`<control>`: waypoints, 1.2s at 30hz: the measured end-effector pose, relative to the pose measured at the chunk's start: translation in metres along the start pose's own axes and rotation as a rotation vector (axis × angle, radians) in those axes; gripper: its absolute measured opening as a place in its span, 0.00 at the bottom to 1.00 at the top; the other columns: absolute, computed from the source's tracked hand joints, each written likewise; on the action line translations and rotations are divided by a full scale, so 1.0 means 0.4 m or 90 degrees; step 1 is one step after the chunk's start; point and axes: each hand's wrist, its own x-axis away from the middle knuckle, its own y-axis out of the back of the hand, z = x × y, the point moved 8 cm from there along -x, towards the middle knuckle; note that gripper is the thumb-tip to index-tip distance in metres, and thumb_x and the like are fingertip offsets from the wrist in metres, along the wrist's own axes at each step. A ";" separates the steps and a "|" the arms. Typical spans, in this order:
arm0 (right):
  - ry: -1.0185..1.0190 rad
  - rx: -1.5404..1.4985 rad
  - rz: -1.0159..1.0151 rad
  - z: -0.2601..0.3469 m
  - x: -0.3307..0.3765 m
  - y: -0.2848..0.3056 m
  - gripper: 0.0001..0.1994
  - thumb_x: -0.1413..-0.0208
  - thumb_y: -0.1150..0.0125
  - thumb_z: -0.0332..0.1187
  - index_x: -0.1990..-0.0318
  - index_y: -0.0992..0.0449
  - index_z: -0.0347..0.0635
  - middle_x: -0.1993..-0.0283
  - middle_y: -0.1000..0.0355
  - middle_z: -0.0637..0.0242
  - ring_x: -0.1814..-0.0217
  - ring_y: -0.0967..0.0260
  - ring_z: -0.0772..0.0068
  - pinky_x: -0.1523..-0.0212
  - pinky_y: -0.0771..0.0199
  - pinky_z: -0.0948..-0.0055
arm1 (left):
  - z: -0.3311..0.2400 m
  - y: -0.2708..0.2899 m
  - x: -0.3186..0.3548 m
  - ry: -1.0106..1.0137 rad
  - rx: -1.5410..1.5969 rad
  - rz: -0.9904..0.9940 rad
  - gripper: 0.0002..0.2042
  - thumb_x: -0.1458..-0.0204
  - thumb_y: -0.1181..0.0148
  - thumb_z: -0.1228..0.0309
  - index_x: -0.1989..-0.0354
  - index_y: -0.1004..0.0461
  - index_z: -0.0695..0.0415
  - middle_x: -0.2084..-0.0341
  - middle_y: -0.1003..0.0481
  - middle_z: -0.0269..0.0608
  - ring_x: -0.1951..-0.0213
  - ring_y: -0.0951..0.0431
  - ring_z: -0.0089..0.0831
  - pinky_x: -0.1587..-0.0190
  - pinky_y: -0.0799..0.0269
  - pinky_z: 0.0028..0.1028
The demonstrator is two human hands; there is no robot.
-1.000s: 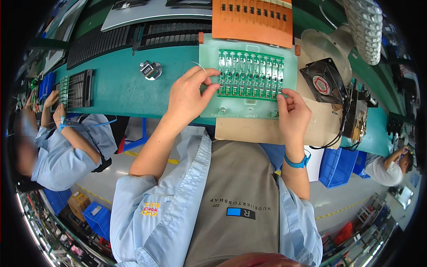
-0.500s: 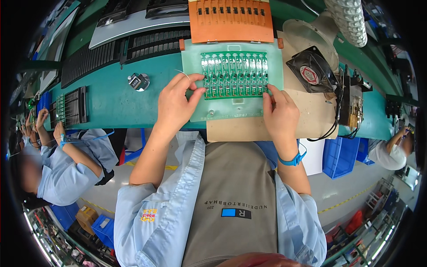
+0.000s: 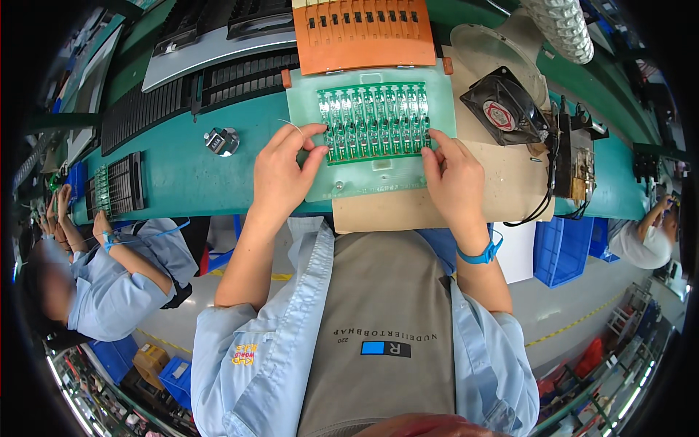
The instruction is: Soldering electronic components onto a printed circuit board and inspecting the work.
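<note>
In the head view, taking clock directions from the green circuit panel (image 3: 375, 124), the panel lies flat on a pale green plate (image 3: 397, 180) in front of you. Your left hand (image 3: 284, 164) is at 9 o'clock, thumb and forefinger apart, their tips at the panel's near-left edge. Your right hand (image 3: 459, 175) is at 4 o'clock, its thumb and forefinger likewise parted at the right edge; whether either pair is pinching the panel, you cannot tell from here. At 12 o'clock an orange flap (image 3: 364, 44) bears a row of small dark parts. A black fan (image 3: 502, 109) sits at 3 o'clock, above a brown sheet (image 3: 502, 171) that reaches under the plate. A small silver-and-black device (image 3: 221, 141) stands at 9 o'clock, well beyond your left hand, on the teal bench top (image 3: 196, 175), with black slotted trays (image 3: 247, 84) at 10 o'clock
</note>
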 end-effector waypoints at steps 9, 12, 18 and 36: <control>-0.021 -0.057 0.008 0.019 -0.029 0.003 0.20 0.43 0.33 0.25 0.41 0.21 0.43 0.74 0.31 0.71 0.76 0.37 0.73 0.72 0.34 0.73 | -0.024 -0.004 -0.001 -0.015 -0.054 0.004 0.15 0.49 0.30 0.76 0.51 0.17 0.52 0.69 0.26 0.29 0.72 0.26 0.25 0.70 0.31 0.26; -0.009 -0.052 0.012 0.024 -0.033 0.003 0.21 0.42 0.33 0.24 0.40 0.21 0.42 0.75 0.33 0.72 0.76 0.39 0.75 0.72 0.35 0.74 | -0.029 -0.005 -0.001 -0.022 -0.068 -0.003 0.15 0.48 0.30 0.76 0.51 0.17 0.52 0.69 0.26 0.29 0.72 0.25 0.25 0.69 0.30 0.26; -0.006 -0.065 0.022 0.015 -0.033 -0.002 0.22 0.42 0.33 0.24 0.39 0.21 0.44 0.76 0.33 0.74 0.76 0.39 0.75 0.73 0.36 0.75 | -0.033 -0.004 -0.003 -0.025 -0.084 -0.003 0.14 0.48 0.30 0.75 0.52 0.17 0.51 0.69 0.26 0.29 0.72 0.25 0.25 0.69 0.29 0.27; 0.148 0.013 -0.028 0.070 -0.019 -0.008 0.16 0.44 0.33 0.27 0.47 0.19 0.49 0.72 0.26 0.70 0.75 0.30 0.68 0.73 0.30 0.69 | -0.060 -0.004 -0.011 -0.013 -0.078 -0.016 0.13 0.49 0.29 0.73 0.54 0.16 0.50 0.69 0.26 0.28 0.73 0.26 0.25 0.70 0.30 0.25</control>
